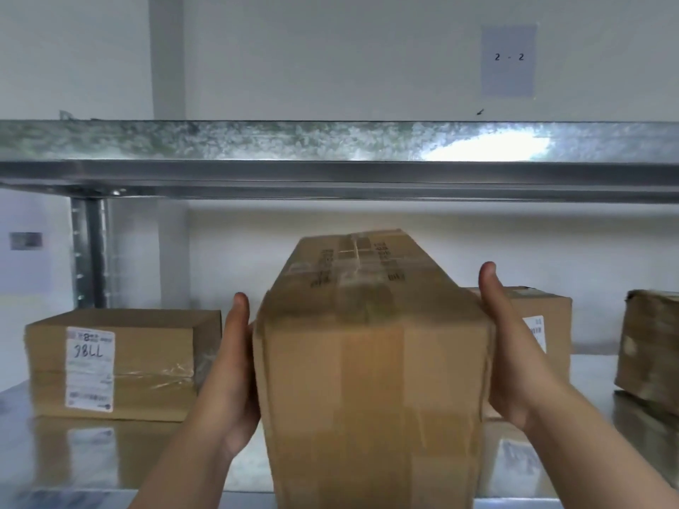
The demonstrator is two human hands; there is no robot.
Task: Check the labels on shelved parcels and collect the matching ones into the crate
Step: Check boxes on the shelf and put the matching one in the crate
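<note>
- The tall cardboard box is held in the middle of the view, near the front edge of the lower shelf. Whether its base rests on the shelf or is lifted can't be told, since the bottom is cut off.
- The left hand is pressed flat against the box's left side with the thumb pointing up. The right hand is laid the same way on the right side. The box is squeezed between the two palms, not pinched. The fingers further back are mostly hidden.
- Probably it's clamped from both sides because it's too wide and tall for one hand, and that way it can be turned to hunt for a label.
- No label is seen on the near face. Only tape and blurry print can be made out on top, so the check looks unfinished.
- To the left, a flatter parcel is set with its white label facing out, handy for reading. "38LL" seems to be written on it.
- Behind the right hand another parcel is partly covered, and a fourth sits far right.
- A sheet marked "2 - 2" is stuck on the far wall above the upper shelf beam, presumably as a bay marker.
- The crate isn't in view.
</note>
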